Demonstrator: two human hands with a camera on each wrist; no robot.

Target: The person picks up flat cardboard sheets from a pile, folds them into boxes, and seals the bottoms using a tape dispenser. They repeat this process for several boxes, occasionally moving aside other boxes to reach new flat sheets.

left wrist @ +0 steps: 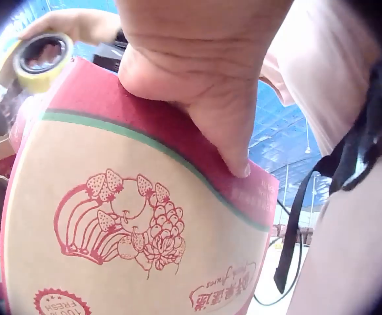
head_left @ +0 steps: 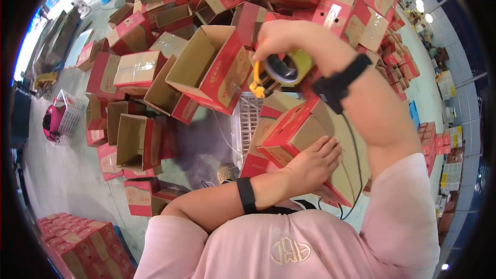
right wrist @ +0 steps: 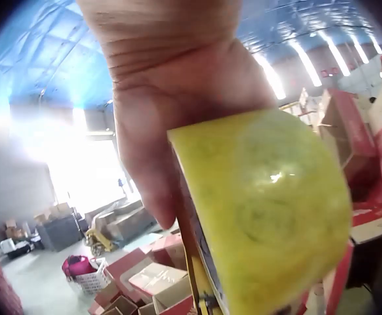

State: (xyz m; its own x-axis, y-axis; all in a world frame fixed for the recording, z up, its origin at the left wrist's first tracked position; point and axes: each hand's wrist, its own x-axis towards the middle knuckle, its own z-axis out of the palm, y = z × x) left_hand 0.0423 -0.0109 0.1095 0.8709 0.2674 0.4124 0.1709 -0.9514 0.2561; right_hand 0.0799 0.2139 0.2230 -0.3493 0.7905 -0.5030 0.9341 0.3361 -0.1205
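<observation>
In the head view my left hand [head_left: 312, 168] rests with straight fingers on the brown top flaps of a red carton [head_left: 294, 129]. The left wrist view shows the thumb bent down over the red upper edge of the carton's side [left wrist: 125, 151], which is printed with fruit drawings. Raised past the carton's far end, my right hand [head_left: 281, 36] grips a tape dispenser [head_left: 257, 87] with an orange end. A wide roll of yellow tape [right wrist: 269, 203] sits on the dispenser and fills much of the right wrist view.
A white plastic crate [head_left: 244, 124] stands beyond the carton. Open red cartons [head_left: 212, 67] are heaped ahead and to the left. Stacked flat red cartons [head_left: 85, 243] lie at the lower left, and a white basket [head_left: 70, 111] with a pink item stands further left. A cable [head_left: 359, 165] hangs from my right wrist.
</observation>
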